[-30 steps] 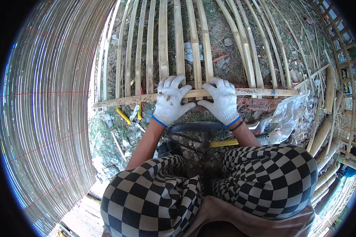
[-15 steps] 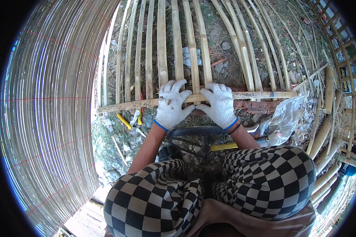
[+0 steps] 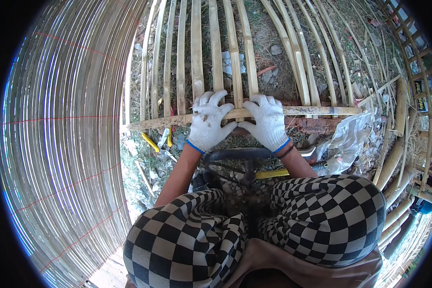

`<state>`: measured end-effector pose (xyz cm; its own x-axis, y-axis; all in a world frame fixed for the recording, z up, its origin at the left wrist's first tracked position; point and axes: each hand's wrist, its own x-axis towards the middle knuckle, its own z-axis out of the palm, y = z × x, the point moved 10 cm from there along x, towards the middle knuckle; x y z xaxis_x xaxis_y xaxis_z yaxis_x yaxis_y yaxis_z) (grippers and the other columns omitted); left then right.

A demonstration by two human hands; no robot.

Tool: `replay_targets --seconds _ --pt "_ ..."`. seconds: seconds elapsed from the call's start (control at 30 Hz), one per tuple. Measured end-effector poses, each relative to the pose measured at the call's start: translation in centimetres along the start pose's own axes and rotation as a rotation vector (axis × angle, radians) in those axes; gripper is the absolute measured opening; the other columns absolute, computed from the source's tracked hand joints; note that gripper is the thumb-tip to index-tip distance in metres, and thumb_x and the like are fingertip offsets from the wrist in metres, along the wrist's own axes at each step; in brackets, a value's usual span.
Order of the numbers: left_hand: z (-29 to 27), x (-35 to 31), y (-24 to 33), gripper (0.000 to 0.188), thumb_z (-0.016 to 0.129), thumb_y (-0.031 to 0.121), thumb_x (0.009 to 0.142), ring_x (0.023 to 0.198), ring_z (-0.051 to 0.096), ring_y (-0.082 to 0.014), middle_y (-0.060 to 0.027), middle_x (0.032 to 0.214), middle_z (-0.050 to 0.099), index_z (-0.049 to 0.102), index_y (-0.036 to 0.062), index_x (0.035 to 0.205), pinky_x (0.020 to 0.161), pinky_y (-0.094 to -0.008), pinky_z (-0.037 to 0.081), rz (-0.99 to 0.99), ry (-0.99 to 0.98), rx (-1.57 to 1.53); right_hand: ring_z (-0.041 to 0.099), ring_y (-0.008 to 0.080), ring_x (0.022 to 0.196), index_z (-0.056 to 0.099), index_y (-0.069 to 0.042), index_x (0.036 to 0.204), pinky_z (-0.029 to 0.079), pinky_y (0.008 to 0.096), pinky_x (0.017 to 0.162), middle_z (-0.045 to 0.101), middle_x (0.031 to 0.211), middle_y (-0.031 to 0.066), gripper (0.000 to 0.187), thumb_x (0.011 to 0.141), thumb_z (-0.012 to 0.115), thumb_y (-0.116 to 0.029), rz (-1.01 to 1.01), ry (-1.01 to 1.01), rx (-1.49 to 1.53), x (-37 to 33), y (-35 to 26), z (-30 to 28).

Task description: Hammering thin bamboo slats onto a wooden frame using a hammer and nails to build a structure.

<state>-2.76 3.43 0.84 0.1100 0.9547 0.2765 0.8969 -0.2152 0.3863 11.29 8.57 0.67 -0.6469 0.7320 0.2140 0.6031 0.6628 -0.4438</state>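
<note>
Ground (image 3: 268,34): grassy, strewn with scraps. Bamboo slats (image 3: 197,53): one row, lengthwise before me. Crosspiece (image 3: 317,111): one, across the slats' near ends. Left hand (image 3: 207,122), right hand (image 3: 267,122): white-gloved, thumbs close together, both gripping the crosspiece midway. Risk, as I judge it: uneven pressure could skew the crosspiece, its outer ends being unheld, and let a slat slip.

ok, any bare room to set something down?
Best patch looks like ground between the middle slats and right-hand slats, with small debris near its lower end. Crowded: right of the right hand, with a plastic sheet and bamboo poles.
</note>
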Motion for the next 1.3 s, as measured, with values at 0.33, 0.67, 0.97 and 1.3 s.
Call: replay_targets --seconds 0.33,0.67,0.97,1.3 --pt "-1.7 -0.3 0.1 0.066 0.096 0.037 0.068 0.141 0.047 -0.0399 -0.0121 0.148 0.054 0.072 0.0148 0.125 0.121 -0.0567 0.034 -0.091 -0.077 -0.092 0.065 0.0332 0.102 0.073 -0.012 0.107 0.050 0.0475 0.090 0.068 0.110 0.0074 0.042 0.078 0.094 -0.034 -0.106 0.180 0.135 -6.3 -1.5 -4.7" --pt "-0.5 -7.3 4.2 0.032 0.091 0.019 0.080 0.099 0.069 -0.0293 -0.0036 0.103 0.074 0.074 0.0135 0.107 0.091 -0.0452 0.051 -0.007 -0.027 -0.291 0.071 0.0302 0.089 0.076 -0.010 0.102 0.055 0.0436 0.082 0.073 0.096 0.0084 0.022 0.085 0.087 -0.019 0.305 -0.048 0.225 -15.9 4.5 -5.3" --pt "6.3 -6.2 7.7 0.026 0.088 0.021 0.083 0.098 0.070 -0.0295 -0.0033 0.101 0.075 0.075 0.0147 0.105 0.091 -0.0440 0.052 0.066 -0.203 -0.480 0.073 0.0299 0.068 0.083 -0.015 0.105 0.057 0.0428 0.067 0.075 0.079 0.0124 0.022 0.091 0.080 -0.030 0.963 -0.057 -0.211 -22.8 19.6 -19.6" --pt "4.2 -6.4 5.8 0.019 0.084 0.023 0.089 0.100 0.069 -0.0286 -0.0040 0.101 0.074 0.076 0.0139 0.104 0.093 -0.0445 0.052 0.009 -0.214 -0.395 0.072 0.0388 0.091 0.076 -0.002 0.093 0.057 0.0438 0.080 0.074 0.099 0.0174 0.011 0.088 0.077 -0.012 0.637 -0.008 -0.183 -22.9 18.7 -10.4"
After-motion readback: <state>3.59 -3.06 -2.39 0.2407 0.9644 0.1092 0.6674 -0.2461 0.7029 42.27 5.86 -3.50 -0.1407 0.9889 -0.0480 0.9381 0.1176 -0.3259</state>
